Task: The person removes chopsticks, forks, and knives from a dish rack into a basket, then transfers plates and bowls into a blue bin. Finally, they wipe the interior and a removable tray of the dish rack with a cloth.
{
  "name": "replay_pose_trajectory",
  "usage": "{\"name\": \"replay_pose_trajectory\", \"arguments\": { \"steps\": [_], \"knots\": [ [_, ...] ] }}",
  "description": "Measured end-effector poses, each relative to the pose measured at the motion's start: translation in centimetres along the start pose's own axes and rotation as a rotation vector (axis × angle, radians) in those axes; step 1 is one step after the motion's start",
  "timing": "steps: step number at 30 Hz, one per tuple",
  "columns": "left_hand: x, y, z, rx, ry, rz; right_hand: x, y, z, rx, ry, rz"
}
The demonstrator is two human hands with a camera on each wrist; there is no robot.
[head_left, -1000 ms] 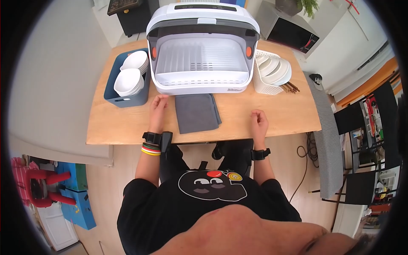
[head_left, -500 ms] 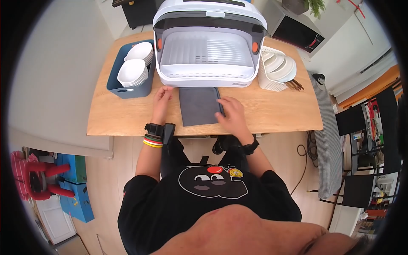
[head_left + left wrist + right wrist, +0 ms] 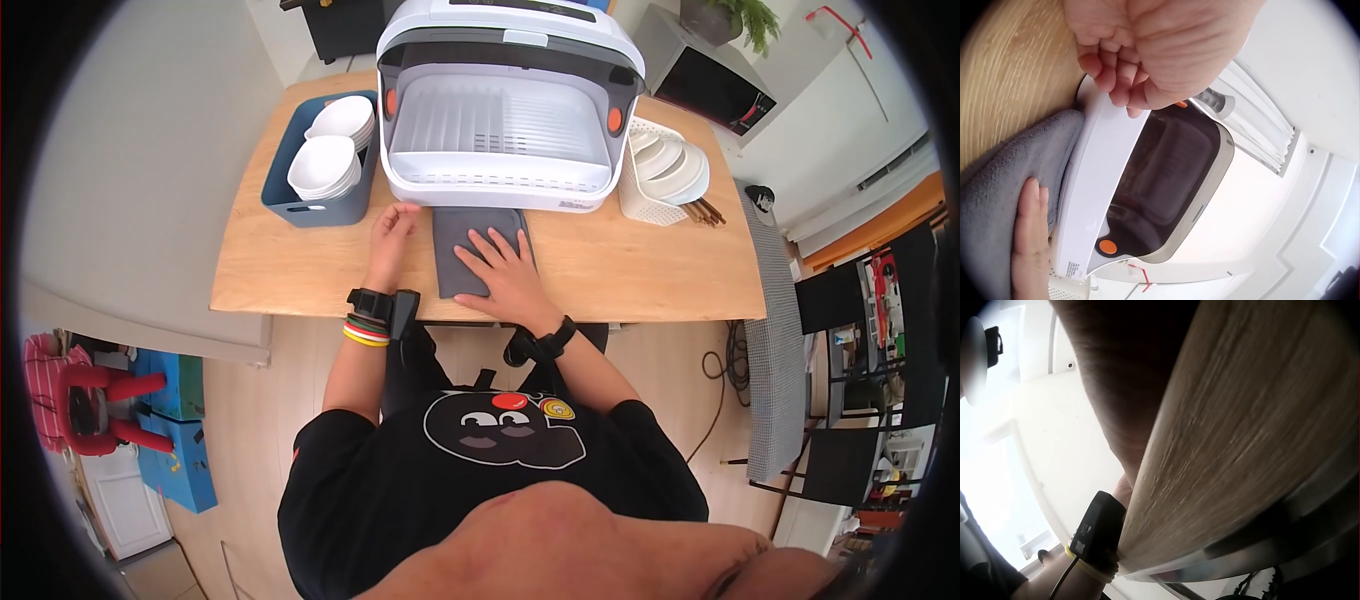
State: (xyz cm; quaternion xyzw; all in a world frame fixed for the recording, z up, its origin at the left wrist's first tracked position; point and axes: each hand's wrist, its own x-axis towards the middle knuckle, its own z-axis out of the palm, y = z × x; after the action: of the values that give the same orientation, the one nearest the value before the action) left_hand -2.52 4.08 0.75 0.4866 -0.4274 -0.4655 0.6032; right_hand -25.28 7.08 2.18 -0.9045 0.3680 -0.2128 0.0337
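Just one cloth [image 3: 453,230] and one white cabinet [image 3: 495,188] can be spotted, plus two hands [image 3: 393,245] [image 3: 508,283], two bowl stacks [image 3: 345,118] [image 3: 325,167], one left-side bin [image 3: 345,213], one right-side basket [image 3: 650,208].

head view down onto table [image 3: 640,275]

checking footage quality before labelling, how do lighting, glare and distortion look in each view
Head: fairly even light, grey cloth and right hand clear, fisheye distortion tilting the microwave, black corners. Left wrist: left hand clear, right side of the picture pale with little detail. Right wrist: glare burns out the left side, while the right hand's underside is very dark.
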Motion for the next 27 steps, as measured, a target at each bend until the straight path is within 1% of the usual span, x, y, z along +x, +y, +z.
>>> {"name": "replay_pose_trajectory", "arguments": {
  "steps": [6,18,20,24,27],
  "knots": [
    [-0.2,0.4,0.2,-0.026,0.007,0.007,0.1,0.3,0.3,0.019,0.006,0.016],
    [0.1,-0.3,-0.1,-0.064,-0.011,0.003,0.6,0.9,0.7,0.057,-0.055,0.073],
    [0.0,-0.1,0.0,-0.066,-0.005,-0.006,0.6,1.0,1.1,0.113,0.019,0.091],
    [0.0,-0.1,0.0,-0.076,-0.01,-0.015,0.5,1.1,1.0,0.136,0.003,0.136],
    [0.0,-0.2,0.1,-0.082,0.004,-0.008,0.3,1.1,0.9,0.181,0.035,0.149]
  ]
}}
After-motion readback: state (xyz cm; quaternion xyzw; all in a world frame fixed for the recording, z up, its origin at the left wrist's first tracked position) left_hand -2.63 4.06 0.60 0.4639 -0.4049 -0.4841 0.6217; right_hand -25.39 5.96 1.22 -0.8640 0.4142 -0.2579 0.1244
